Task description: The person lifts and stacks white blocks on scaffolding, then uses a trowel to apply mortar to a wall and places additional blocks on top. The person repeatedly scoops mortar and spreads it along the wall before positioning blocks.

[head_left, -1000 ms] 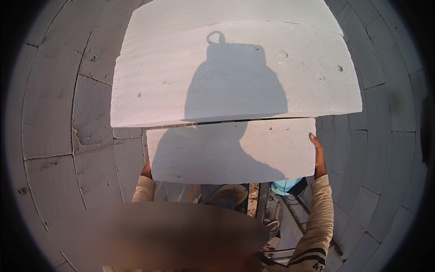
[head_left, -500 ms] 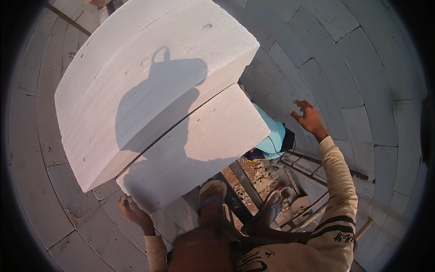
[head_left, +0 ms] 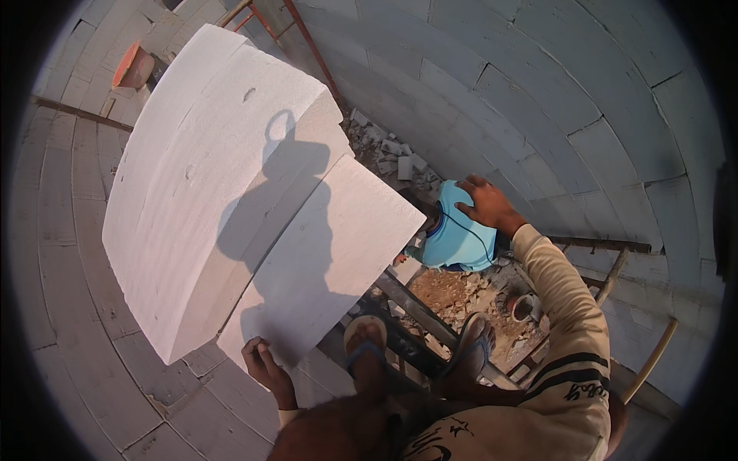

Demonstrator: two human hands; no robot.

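Note:
Two pale, lightweight concrete blocks fill the left and centre: a large block [head_left: 200,146] and, at its near side and lower, a smaller-looking block [head_left: 361,223]. A dark seam runs between them, and a shadow falls across both. My left hand [head_left: 270,370] is at the near left end of the lower block, its fingers loosely bent; whether they touch the surface is unclear. Out to the right, my right hand [head_left: 490,203] hangs in the air with spread fingers and nothing in it. Below it, a person in a turquoise shirt [head_left: 461,238] bends down, partly hidden by the block.
My sandalled feet stand on dark metal beams [head_left: 419,307] over a drop. Rubble [head_left: 438,296] and a bucket [head_left: 524,307] lie below. Block walls [head_left: 538,100] rise around me. An orange tub [head_left: 134,65] sits far left, near red scaffold tubing [head_left: 311,46]; poles [head_left: 652,361] cross at right.
My view has shifted, showing more of the person below and the rubble. My right hand now appears over the turquoise shirt; my left hand appears further right along the lower block's near end.

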